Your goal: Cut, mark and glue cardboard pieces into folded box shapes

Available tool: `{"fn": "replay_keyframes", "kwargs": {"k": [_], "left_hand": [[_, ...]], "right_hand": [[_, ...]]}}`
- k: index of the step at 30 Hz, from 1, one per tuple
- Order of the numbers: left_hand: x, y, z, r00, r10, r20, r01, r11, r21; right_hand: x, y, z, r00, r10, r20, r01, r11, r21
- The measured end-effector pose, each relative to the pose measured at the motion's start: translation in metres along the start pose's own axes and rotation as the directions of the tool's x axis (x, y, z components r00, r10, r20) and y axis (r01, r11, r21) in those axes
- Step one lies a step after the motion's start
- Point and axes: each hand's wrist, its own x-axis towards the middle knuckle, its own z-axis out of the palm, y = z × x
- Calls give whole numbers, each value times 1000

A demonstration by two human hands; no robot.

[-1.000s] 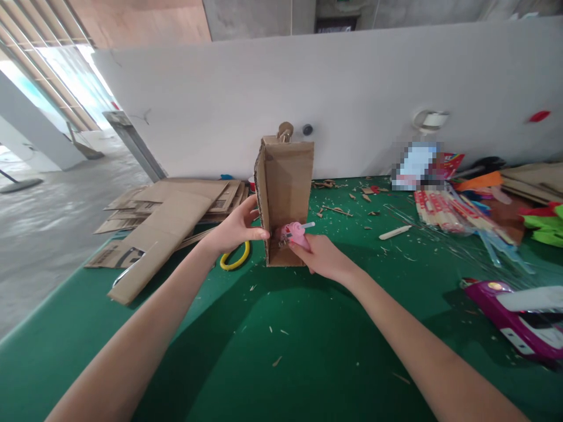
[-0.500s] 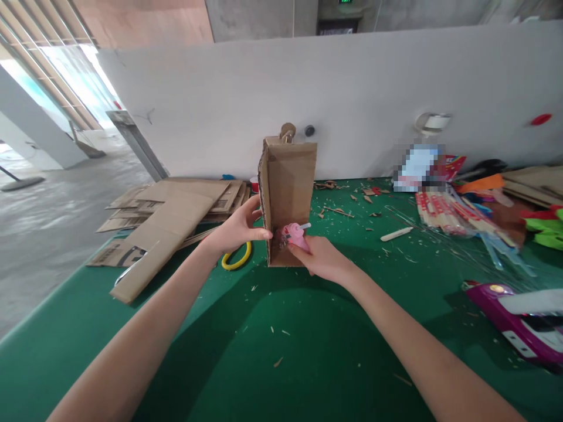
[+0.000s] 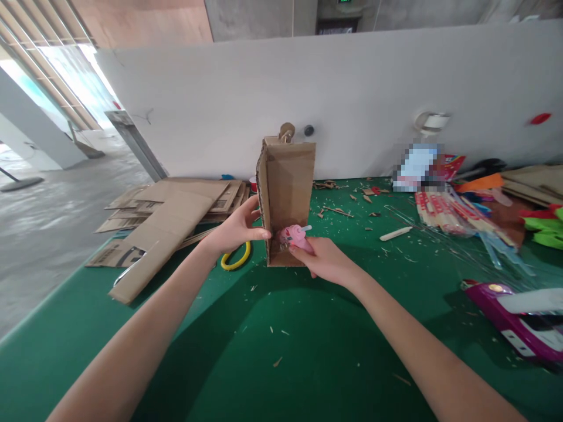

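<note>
Cardboard shell (image 3: 290, 181), open toward the viewer, stands upright at the centre of the frame on the green table (image 3: 272, 357). The left hand (image 3: 233, 231), left of centre, braces its left wall: the thumb lies over the front edge and the other fingers, slightly spread, reach round the outer side, their tips hidden. The right hand (image 3: 331, 259), just right of centre, has its fingers curled round the handle of a pink glue gun (image 3: 299, 235), whose front points into the shell's lower left corner; whether the trigger is pressed, I cannot tell. The step in hand looks like gluing along that inside corner near the base. As I judge it, the next move calls for a steady left hold, so the wall does not lean, and a slow, controlled path for the nozzle. A yellow loop (image 3: 236, 257) lies just beside the shell, below the left hand
</note>
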Motion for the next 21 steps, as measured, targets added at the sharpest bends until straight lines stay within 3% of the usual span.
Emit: {"fn": "replay_keyframes", "kwargs": {"k": [7, 12, 15, 18, 21], "left_hand": [[-1, 3, 0, 999, -50, -12, 50, 999, 10], [-1, 8, -1, 996, -85, -26, 86, 993, 81], [-2, 8, -3, 994, -101, -33, 104, 989, 104], [-3, 5, -5, 995, -100, -21, 101, 989, 107], [-2, 1, -6, 996, -87, -5, 87, 993, 79]], "right_hand": [[-8, 18, -39, 999, 16, -31, -18, 999, -37], [-19, 41, -78, 985, 161, 65, -156, 985, -79], [-17, 59, -84, 974, 213, -80, -218, 975, -52], [-6, 74, -72, 938, 156, -309, -206, 969, -139], [6, 78, -58, 920, 119, -374, -228, 938, -262]]}}
